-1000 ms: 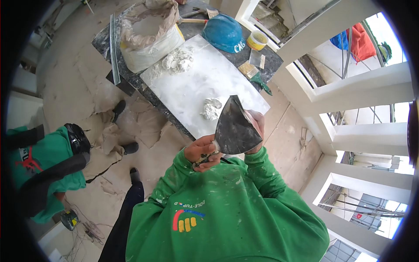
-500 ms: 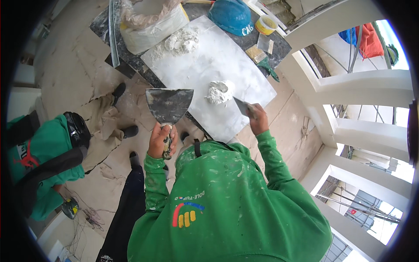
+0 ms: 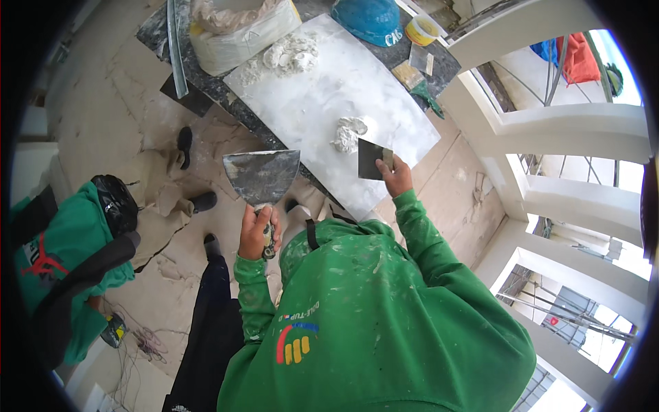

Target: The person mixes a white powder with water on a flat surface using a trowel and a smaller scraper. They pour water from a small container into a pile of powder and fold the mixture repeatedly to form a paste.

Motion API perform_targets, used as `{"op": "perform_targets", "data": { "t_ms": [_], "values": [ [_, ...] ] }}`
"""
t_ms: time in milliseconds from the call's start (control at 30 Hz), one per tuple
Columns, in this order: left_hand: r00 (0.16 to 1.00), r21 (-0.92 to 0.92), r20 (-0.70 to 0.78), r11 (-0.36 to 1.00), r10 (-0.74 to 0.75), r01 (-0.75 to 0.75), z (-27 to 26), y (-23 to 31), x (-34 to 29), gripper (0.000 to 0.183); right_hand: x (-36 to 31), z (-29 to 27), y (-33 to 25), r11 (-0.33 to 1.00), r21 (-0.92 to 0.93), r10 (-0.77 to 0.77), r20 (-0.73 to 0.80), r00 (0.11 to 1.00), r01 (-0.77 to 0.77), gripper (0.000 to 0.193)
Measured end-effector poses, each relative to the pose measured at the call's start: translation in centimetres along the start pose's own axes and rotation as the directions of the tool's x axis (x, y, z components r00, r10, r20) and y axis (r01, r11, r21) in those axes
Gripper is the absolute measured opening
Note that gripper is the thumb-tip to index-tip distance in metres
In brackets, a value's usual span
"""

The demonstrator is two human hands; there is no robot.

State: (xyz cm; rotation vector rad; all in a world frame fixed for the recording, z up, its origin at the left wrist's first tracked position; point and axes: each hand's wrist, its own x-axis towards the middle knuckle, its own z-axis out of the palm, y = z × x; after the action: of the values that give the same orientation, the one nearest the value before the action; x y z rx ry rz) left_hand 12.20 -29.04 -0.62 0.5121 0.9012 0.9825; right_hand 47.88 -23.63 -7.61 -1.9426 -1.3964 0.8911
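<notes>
My left hand [image 3: 259,232] is closed round the handle of a wide putty knife [image 3: 261,177], its broad grey blade pointing away from me, left of the board. My right hand [image 3: 396,177] pinches a small flat rectangular scraper [image 3: 372,159] by its pale edge strip, held over the near right part of the white-smeared board [image 3: 309,127]. Just beyond the scraper, a small mound of white plaster [image 3: 349,134] lies on the board. A larger lumpy heap of plaster [image 3: 292,55] sits at the board's far left, beside an opened white sack [image 3: 240,41].
Behind the board are a blue helmet [image 3: 366,22], a yellow tub [image 3: 421,31], another scraper [image 3: 421,59] and a green-handled brush [image 3: 419,84]. A metal strip [image 3: 176,55] juts past the table's left. One person [image 3: 75,264] in green is at left; dark-trousered legs [image 3: 206,329] stand nearer.
My right hand has drawn back slightly toward me and turned the scraper so its flat face shows. The putty knife has come slightly nearer. The small plaster mound looks reshaped.
</notes>
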Motion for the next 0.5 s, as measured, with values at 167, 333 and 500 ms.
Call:
{"op": "perform_targets", "data": {
  "t_ms": [167,333,500],
  "values": [
    [0.999,0.028,-0.031,0.999,-0.028,0.029,-2.2,-1.1,-1.0,0.026,1.4,-4.6,6.9,0.633,0.681,0.434,0.083,0.897,-0.369,0.037],
    [0.998,0.062,-0.05,0.997,-0.034,0.037,-2.6,-0.4,-0.8,0.027,5.1,-6.9,14.9,0.894,0.312,0.356,-0.057,0.933,-0.322,0.048],
    [0.997,0.104,-0.072,0.995,-0.001,0.009,-1.2,0.2,0.2,0.018,11.1,-1.0,12.5,0.981,0.021,0.195,-0.091,0.977,-0.194,0.058]
  ]
}}
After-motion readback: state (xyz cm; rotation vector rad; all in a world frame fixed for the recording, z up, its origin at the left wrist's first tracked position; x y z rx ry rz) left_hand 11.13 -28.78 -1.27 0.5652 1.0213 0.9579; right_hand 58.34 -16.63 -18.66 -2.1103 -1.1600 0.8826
